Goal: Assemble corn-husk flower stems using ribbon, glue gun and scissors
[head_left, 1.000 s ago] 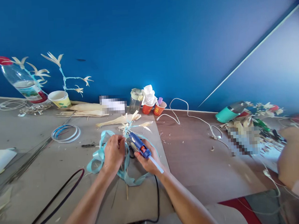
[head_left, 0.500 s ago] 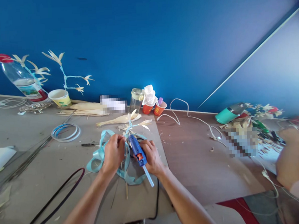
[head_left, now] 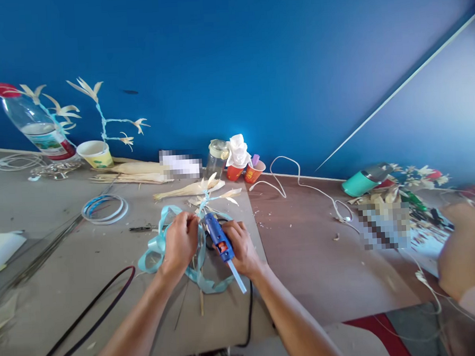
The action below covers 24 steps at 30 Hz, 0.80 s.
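Observation:
My left hand (head_left: 181,236) is closed in a pinch at the lower part of a flower stem (head_left: 204,202) wrapped in light-blue ribbon. Pale husk-like petals (head_left: 211,183) spread from the stem's upper end. In my right hand (head_left: 241,244) is a blue hot glue gun (head_left: 218,235), fingers wrapped round it. Its nozzle points away from me, close beside the left fingertips and the stem; whether it touches is hidden. A translucent glue stick (head_left: 238,277) sticks out of its back. Loops of light-blue ribbon (head_left: 155,245) lie under and around my left hand.
Behind stand a glass jar (head_left: 217,159), red paper cups (head_left: 254,172), a yellow-white cup (head_left: 95,154) with a finished branch and a large bottle (head_left: 39,127). Dried husks (head_left: 137,170) and a ribbon roll (head_left: 104,209) lie leftward. Another person's arm (head_left: 464,251) is at right, near a teal tumbler (head_left: 365,181).
Almost nothing differs. The glue gun has shifted very slightly, its back end a little up and to the right; both hands keep their hold.

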Tool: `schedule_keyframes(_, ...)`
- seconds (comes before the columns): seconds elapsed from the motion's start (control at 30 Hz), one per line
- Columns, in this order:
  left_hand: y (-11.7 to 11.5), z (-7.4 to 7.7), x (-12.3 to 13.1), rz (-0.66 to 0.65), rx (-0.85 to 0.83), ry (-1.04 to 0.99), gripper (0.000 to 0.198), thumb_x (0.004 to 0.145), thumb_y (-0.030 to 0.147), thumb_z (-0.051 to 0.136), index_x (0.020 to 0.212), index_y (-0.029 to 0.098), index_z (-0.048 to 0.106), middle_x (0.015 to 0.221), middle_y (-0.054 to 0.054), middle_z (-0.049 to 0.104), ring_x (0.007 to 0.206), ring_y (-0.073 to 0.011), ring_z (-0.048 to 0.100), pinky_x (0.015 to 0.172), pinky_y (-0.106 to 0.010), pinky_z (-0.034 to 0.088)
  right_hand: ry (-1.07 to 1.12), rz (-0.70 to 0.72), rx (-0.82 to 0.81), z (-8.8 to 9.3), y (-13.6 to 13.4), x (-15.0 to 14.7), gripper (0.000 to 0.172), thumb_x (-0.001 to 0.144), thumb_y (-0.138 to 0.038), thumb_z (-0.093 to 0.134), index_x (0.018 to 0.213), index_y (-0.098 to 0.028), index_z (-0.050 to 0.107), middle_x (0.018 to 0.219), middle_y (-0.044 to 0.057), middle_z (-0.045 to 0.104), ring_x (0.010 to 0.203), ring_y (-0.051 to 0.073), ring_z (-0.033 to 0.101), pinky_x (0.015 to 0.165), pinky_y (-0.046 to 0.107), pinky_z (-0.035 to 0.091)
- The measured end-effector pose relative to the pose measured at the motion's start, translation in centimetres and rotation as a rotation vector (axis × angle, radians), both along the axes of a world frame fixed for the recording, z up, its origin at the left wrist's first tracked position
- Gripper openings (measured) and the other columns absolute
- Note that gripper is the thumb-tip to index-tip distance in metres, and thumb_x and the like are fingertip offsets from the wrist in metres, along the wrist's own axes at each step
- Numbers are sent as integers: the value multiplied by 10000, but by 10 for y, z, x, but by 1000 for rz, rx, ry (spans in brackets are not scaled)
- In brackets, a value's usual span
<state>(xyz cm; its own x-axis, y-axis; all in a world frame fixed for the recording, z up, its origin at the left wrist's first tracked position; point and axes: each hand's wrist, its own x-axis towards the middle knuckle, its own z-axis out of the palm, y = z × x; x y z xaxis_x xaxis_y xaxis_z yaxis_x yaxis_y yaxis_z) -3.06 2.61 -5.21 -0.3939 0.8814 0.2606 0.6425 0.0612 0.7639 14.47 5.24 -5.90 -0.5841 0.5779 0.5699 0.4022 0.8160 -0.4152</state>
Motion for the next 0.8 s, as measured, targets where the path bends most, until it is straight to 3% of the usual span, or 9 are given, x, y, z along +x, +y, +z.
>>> schedule_keyframes(0.8,0,1,-2,15,-6,54,193,840,316,436,752,190,553,737,-42,621,704,-191,559,659,-292,402,25,-14,-5,-3,3,2,185,799,-216,501,983,-195,494,921,91,618,893,215,576,762,351,404)
